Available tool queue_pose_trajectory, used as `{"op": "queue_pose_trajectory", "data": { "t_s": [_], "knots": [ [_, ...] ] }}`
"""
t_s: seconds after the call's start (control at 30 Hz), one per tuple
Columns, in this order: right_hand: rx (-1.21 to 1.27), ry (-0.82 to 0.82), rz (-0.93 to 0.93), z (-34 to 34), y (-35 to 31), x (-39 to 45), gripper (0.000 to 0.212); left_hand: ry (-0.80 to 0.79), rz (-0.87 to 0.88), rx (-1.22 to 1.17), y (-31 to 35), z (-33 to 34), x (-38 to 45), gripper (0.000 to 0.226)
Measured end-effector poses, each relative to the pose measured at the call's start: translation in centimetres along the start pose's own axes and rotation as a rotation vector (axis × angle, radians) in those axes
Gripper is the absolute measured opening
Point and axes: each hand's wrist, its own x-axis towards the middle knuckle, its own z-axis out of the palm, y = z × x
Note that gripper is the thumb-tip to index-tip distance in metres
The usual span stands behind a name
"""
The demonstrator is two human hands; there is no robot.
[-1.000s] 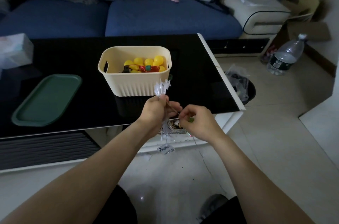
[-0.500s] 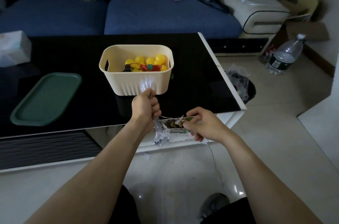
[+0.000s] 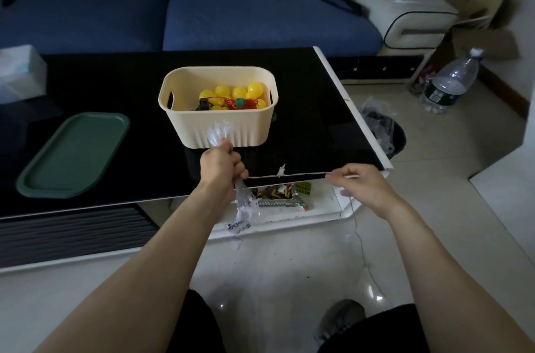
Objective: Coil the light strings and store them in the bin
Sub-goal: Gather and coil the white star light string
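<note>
- The left hand (image 3: 221, 163) grips a bundle of clear star-shaped lights (image 3: 244, 205), fingers curled tight round it. Star tips stick out above the fist, in front of the bin's wall, and the rest of the bundle hangs below the desk's near edge.
- The right hand (image 3: 362, 183) pinches the wire (image 3: 289, 174) between thumb and fingertips. A second ago it was close against the left hand; now it has drawn well out to the right, and the wire runs taut between the two hands with a single star on it.
- That pull means a fresh length has been paid out, likely ready to be wound as the next loop round the bundle; the coil is not finished.
- More thin wire trails from the right hand down to the floor, so some string is left to gather.
- The cream bin (image 3: 217, 130) sits on the black desk (image 3: 115, 86), just beyond the left hand, already holding a string of yellow ball lights (image 3: 231, 92) with red wire.
- A green tray (image 3: 72, 156) lies to the left of the bin, apart from it.
</note>
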Motion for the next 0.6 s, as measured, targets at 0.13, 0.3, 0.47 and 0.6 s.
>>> {"op": "queue_pose_trajectory", "data": {
  "t_s": [0.13, 0.3, 0.47, 0.6],
  "knots": [
    [-0.052, -0.052, 0.148, -0.1, 0.6, -0.2, 0.042, 0.038, 0.05, -0.065, 0.2, -0.1, 0.4, 0.035],
    [0.005, -0.025, 0.233, -0.8, 0.6, -0.1, 0.036, 0.092, 0.065, -0.127, 0.2, 0.2, 0.3, 0.033],
    [0.257, -0.108, 0.152, -1.4, -0.8, -0.7, 0.015, 0.059, 0.014, -0.058, 0.5, 0.5, -0.2, 0.03],
    [0.5, -0.135, 0.06, -1.1, -2.3, -1.6, 0.019, -0.067, -0.089, 0.099, 1.2, 0.9, -0.7, 0.024]
  ]
}}
